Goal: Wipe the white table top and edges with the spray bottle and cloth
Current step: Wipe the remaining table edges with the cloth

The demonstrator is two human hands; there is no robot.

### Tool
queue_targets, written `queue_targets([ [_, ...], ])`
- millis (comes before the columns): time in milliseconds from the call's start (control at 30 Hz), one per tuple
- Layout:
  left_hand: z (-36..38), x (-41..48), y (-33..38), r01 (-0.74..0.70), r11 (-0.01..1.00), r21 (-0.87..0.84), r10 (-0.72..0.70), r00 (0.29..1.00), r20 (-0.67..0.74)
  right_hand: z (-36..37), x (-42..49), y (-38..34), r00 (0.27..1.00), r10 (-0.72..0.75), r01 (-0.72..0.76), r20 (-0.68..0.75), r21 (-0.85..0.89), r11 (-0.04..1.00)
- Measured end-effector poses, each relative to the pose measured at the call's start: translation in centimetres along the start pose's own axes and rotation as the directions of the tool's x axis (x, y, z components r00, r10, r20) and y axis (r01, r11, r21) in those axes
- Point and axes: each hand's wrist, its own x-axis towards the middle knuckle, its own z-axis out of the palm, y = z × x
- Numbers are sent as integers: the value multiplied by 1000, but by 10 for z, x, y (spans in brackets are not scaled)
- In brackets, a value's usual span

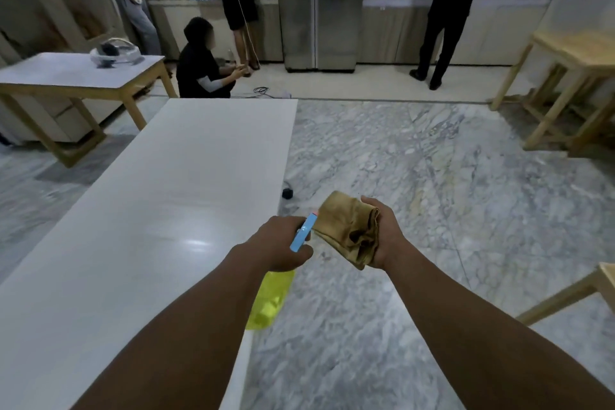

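Two hands loaded, head view. Left hand (281, 243) fingers curl round spray bottle (270, 303), just off counter (159, 210) edge. Right hand (382, 236) fingers grip bunched tan cloth (346, 230) beside them. Step, judged: pre-spray. Next: aim nozzle left over counter.

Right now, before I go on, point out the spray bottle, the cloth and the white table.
spray bottle (271, 301): head view, on its yellow body.
cloth (346, 230): head view, middle of the bunched fabric.
white table (166, 210): head view, bare top.

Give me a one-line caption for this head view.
Beside the white table, the left hand grips a yellow spray bottle and the right hand holds a tan cloth.
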Motion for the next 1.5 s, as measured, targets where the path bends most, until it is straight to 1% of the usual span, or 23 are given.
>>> queue_targets([
  [167,-13,63,25,15,999,-44,-17,999,-43,-10,38,-63,1000,8,-9,-19,-22,1000],
  [300,-29,117,25,24,999,-41,-27,997,-67,-7,81,-99,1000,10,-9,11,-38,999],
  [367,-40,148,19,22,999,-37,-25,996,-86,-2,109,-116,1000,13,-13,-1,-47,999],
  [600,-87,288,-26,36,997,-61,-45,987,-152,31,238,-182,999,46,-48,-15,-108,993],
  [667,-100,323,-35,56,995,-79,-66,990,-123,37,270,-201,998,66,-68,-14,-113,991],
  [700,-114,351,-41,56,997,-60,-63,992,-106,46,291,-217,998,64,-64,-5,-92,994],
  [733,-116,357,-41,51,997,-62,-57,992,-109,47,300,-222,999,54,-54,-4,-90,994],
  [800,-133,397,-47,31,999,-41,-36,993,-108,56,338,-243,998,56,-56,6,-43,998],
  [867,-147,434,-52,17,999,-37,-22,993,-118,64,377,-265,997,77,-77,-5,-43,996],
  [1033,-169,516,-78,66,995,-71,-77,983,-165,87,483,-303,993,88,-93,-79,-68,993],
  [1133,-175,568,-102,125,988,-95,-141,972,-186,96,558,-314,986,42,-61,-160,-115,991],
  [1233,-183,626,-128,206,973,-103,-223,955,-196,104,638,-324,978,26,-76,-209,-237,969],
  [1333,-193,687,-153,251,963,-94,-266,939,-220,104,715,-331,968,-81,-9,-237,-359,933],
  [1500,-208,755,-177,290,953,-83,-301,900,-316,120,803,-330,965,-186,81,-187,-462,883],
])
